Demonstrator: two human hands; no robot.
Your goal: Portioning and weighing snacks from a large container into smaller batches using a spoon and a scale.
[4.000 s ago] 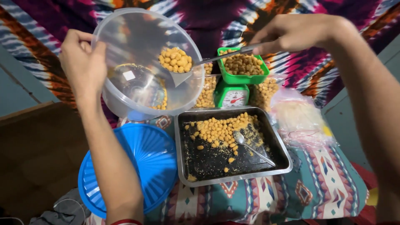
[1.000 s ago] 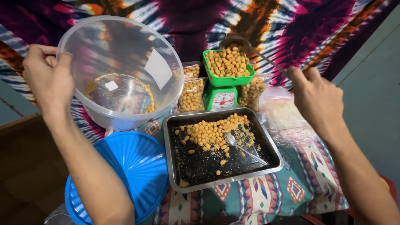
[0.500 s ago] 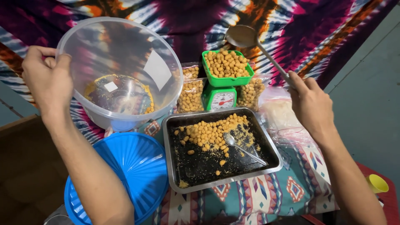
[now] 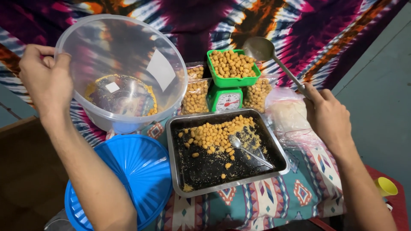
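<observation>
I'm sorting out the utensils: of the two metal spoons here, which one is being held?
The long-handled ladle, gripped by the right hand and raised beside the green scale tray. The smaller spoon lies untouched in the metal baking tray.

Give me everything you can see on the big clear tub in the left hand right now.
The clear plastic tub is round, deep and see-through, with a rolled rim. The left hand grips its rim and holds it tilted, mouth toward the camera, above the blue lid. It is nearly empty: only a ring of yellow crumbs lies round the bottom. Pale label patches show on its wall and base.
</observation>
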